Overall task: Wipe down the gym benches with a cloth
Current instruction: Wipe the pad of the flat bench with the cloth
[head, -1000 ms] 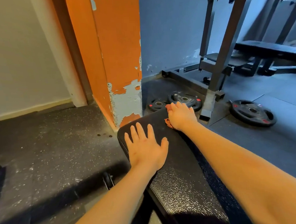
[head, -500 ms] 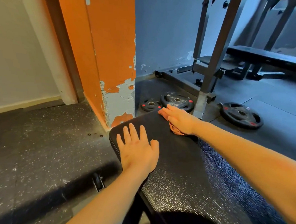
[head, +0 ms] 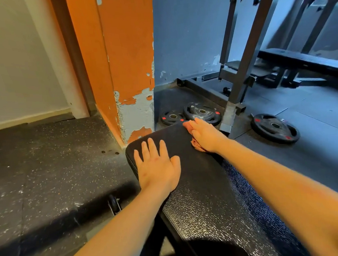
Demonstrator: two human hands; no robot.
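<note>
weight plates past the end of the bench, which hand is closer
Right. The right hand, on the cloth at the far corner of the bench, is just short of the weight plates; the left hand lies flat farther back, to their left.

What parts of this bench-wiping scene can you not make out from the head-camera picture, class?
All in the head view:
- Most of the cloth: covered by the right hand; only its edges show.
- Near end of the bench: cut off by the bottom edge.
- The bench's frame: mostly hidden under its own pad.
- The far bench: cut off by the right edge.
- Markings on the weight plates: too small to read.
</note>
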